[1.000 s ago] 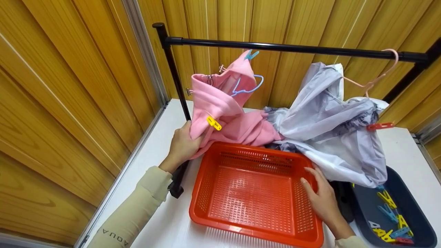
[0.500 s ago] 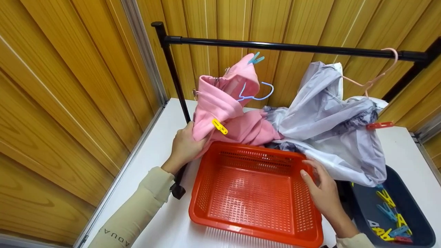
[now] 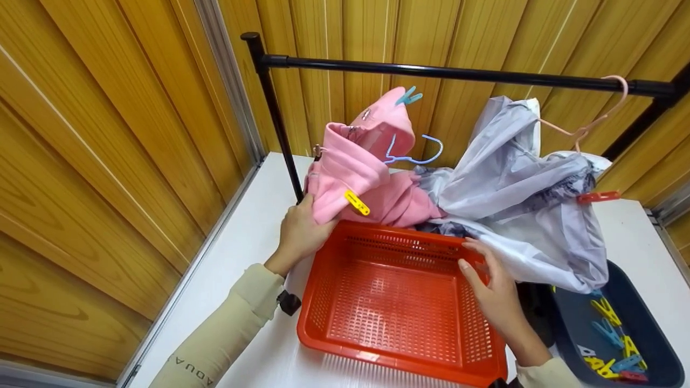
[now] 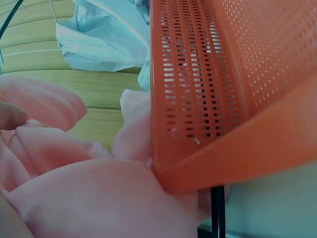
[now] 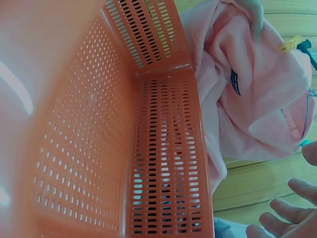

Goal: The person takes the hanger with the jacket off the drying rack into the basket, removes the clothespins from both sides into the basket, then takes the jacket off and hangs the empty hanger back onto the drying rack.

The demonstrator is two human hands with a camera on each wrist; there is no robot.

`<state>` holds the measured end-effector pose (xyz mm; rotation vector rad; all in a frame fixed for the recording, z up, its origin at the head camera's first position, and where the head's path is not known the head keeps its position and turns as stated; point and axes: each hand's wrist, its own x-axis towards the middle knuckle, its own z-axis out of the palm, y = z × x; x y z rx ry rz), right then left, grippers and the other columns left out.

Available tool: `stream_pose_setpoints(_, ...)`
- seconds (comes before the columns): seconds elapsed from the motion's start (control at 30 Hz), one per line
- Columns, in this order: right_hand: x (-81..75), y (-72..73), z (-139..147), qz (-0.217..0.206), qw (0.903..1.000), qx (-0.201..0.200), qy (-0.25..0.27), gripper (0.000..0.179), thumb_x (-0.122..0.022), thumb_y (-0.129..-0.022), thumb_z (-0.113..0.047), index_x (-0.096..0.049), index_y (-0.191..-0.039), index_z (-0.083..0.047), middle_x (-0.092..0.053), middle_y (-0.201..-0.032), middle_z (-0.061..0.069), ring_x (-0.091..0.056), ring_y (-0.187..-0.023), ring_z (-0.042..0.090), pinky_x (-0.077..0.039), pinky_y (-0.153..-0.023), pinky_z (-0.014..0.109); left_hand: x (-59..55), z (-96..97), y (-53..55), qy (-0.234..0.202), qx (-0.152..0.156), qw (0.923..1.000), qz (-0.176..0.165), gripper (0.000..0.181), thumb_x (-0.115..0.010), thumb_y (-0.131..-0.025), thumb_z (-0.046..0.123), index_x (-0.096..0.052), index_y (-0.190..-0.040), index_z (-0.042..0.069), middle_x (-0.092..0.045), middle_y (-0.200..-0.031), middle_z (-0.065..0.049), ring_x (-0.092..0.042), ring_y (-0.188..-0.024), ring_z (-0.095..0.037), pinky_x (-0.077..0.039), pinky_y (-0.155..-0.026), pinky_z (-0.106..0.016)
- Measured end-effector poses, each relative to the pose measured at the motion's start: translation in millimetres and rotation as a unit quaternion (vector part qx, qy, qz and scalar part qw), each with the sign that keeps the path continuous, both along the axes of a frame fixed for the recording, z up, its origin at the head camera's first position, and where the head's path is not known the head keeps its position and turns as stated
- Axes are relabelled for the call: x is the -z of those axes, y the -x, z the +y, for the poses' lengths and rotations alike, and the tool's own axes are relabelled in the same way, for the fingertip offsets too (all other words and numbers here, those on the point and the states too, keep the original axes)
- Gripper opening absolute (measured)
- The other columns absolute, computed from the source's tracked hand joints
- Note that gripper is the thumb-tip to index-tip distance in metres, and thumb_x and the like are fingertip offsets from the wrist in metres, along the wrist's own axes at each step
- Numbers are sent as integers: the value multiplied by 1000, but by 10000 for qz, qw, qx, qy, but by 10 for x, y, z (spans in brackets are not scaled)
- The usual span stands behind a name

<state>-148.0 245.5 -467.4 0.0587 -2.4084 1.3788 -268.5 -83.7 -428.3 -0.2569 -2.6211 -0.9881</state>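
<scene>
Head: left hand [image 3: 306,229] grips the pink garment [image 3: 353,170] behind the red basket [image 3: 391,310] — a firm hold should steady the blue hanger [image 3: 412,159]; right hand [image 3: 497,296] spread. Left wrist: fingertips [image 4: 12,116] mostly hidden, pinch unclear. Right wrist: fingers [image 5: 301,189] apart — empty.

Your left sleeve [image 3: 222,322], lower left, reads "AQUA"; the dark label [image 5: 235,82] on the pink garment [image 5: 257,106] is illegible.

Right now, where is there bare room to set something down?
Inside the perforated red basket, and on the white tabletop between the wooden side wall and left hand. Crowded: behind the basket, where the pink garment and gray-white garment bunch, and at the near end of the navy bin, strewn with clothespins.
</scene>
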Motion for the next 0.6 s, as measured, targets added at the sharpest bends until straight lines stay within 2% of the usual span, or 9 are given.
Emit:
stream_pose_setpoints(0.1,-24,15,-25,31,10000,-45,-8,35,-59,-96,-15,-56,-129,-5,-52,-141,6,-42,-122,-10,-36,-94,3,15,38,-7,-57,23,10000,-40,54,-76,-76,40,-57,-112,5,-59,-75,-13,-55,-64,-27,-44,-56,-41)
stream_pose_setpoints(0.23,-47,32,-62,34,9999,-128,58,34,-59,-96,-16,-56,-129,-5,-52,-141,4,-44,-123,-8,-36,-95,3,43,93,-15,-21,-33,10000,-54,49,-75,-76,42,-57,-103,6,-59,-77,-11,-56,-66,-27,-44,-58,-42)
stream_pose_setpoints(0.33,-59,52,-95,17,9997,-210,160,33,-58,-96,-16,-56,-128,-7,-51,-141,3,-44,-124,-6,-36,-96,4,76,143,-19,29,-148,9999,-34,49,-75,-74,44,-57,-99,6,-60,-81,-10,-57,-69,-28,-46,-59,-43)
stream_pose_setpoints(0.6,-91,114,-197,270,9979,-394,448,35,-60,-94,-10,-57,-128,-4,-53,-138,6,-48,-124,4,-39,-96,5,172,266,-35,-178,-420,9988,181,48,-79,-72,42,-58,-94,5,-58,-88,-12,-60,-77,-33,-48,-68,-47)
